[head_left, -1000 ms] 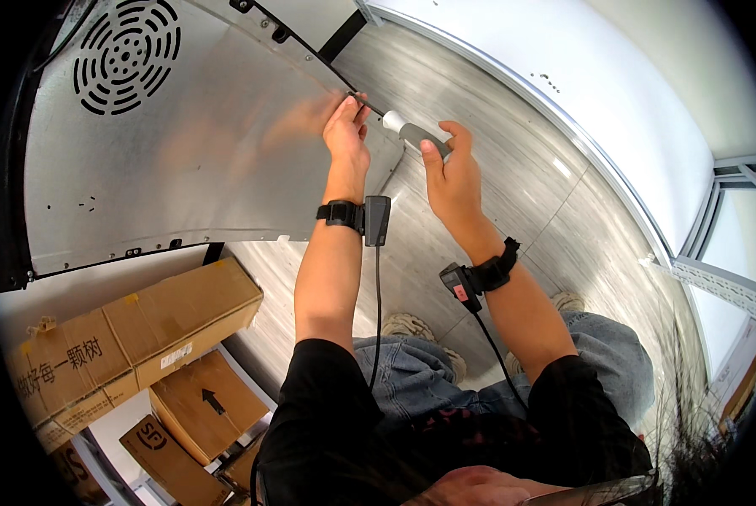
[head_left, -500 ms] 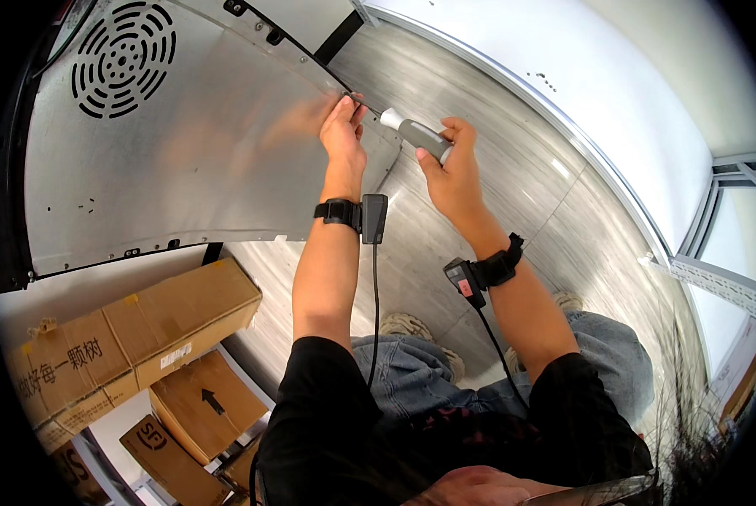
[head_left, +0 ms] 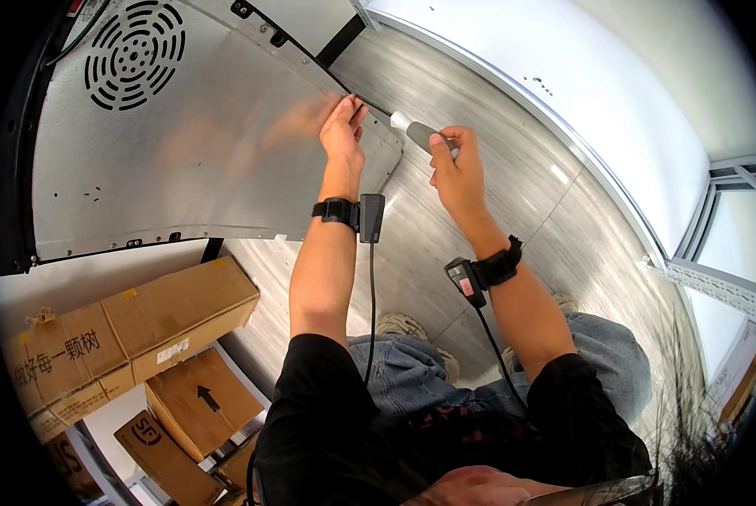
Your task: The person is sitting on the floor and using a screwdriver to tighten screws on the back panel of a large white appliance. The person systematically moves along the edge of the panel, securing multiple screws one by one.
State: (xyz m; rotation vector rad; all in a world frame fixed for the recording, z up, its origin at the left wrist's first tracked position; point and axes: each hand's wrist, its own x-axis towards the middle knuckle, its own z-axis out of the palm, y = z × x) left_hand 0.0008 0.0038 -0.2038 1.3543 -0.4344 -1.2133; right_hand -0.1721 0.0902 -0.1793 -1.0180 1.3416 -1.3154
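Observation:
A screwdriver [head_left: 422, 133] with a grey and white handle is in my right hand [head_left: 460, 173], its fingers wrapped round the handle's end. Its thin shaft points up and left to the edge of a large metal panel [head_left: 209, 143]. At that edge, my left hand [head_left: 342, 126] is closed, thumb and fingers pinched near the shaft's tip. What lies between those fingertips is too small to make out. The tip itself and any screw there are hidden. Both wrists carry black straps with small boxes and cables.
A round slotted vent [head_left: 135, 56] pierces the panel's upper left. Cardboard boxes [head_left: 188, 308] are stacked at lower left. Along the right runs a white board with a metal-framed edge [head_left: 555, 126], and a metal rack [head_left: 715, 282] stands beyond. Grey wood-look floor [head_left: 513, 207] lies below my hands.
My right hand has closed its fingers more tightly round the screwdriver handle. The screwdriver has shifted slightly right. The panel sits slightly differently in view; my left hand stays at its edge.

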